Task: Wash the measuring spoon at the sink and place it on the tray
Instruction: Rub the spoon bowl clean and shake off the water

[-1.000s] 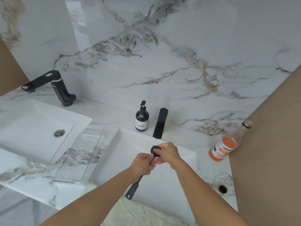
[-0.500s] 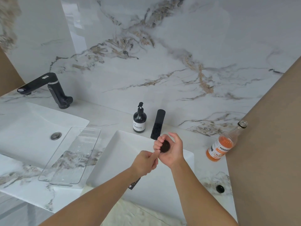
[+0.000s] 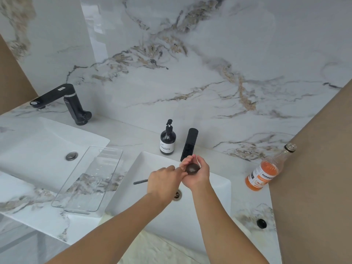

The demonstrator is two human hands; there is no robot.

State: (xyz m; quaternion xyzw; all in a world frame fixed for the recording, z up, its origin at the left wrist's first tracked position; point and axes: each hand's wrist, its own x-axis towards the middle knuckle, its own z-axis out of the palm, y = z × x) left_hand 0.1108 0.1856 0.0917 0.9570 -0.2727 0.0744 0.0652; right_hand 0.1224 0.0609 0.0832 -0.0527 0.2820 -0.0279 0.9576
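Over the white right-hand sink (image 3: 219, 189) I hold a black measuring spoon (image 3: 192, 168) just under the black faucet (image 3: 189, 144). Its round bowl lies cupped in my right hand (image 3: 197, 175), with something pale and wet in it. My left hand (image 3: 163, 181) grips the handle, whose end sticks out to the left over the basin. The clear tray (image 3: 91, 180) lies on the marble counter to the left of this sink, wet with drops and with nothing on it.
A dark soap pump bottle (image 3: 167, 140) stands left of the faucet. An open bottle of orange liquid (image 3: 264, 172) stands at the right by a brown wall. A black cap (image 3: 261, 223) lies on the counter. A second sink (image 3: 38, 149) and black faucet (image 3: 62, 100) are at the left.
The spoon has turned: its handle pointed down toward me, now it points left. Both hands rose toward the faucet, and my right hand cups the bowl from below.
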